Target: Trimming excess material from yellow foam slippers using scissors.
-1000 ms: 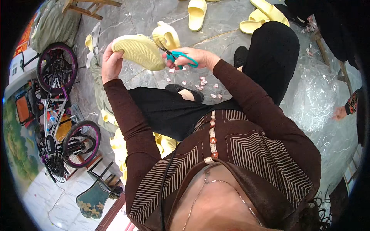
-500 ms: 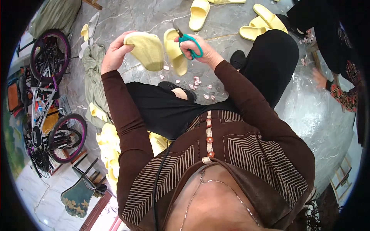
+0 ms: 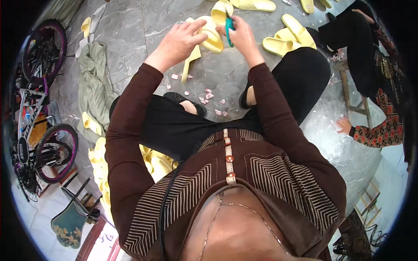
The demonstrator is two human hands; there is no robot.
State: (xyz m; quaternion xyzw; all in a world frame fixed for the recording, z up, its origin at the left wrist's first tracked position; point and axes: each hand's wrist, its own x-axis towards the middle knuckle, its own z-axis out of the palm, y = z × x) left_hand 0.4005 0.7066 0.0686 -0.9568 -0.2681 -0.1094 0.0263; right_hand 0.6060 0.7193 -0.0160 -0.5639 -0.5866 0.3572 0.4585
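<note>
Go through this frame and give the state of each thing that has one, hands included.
left hand: gripping the yellow slipper, held off the floor
right hand: closed on the teal scissors, at the slipper
pink scraps: scattered on the grey floor
loose slippers: lying flat
bicycle: parked

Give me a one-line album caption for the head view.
Left hand steadies a pale yellow slipper while right hand works teal-handled scissors.

No packages, labels, signs or screens were visible anywhere around the fingers, near or far.
</note>
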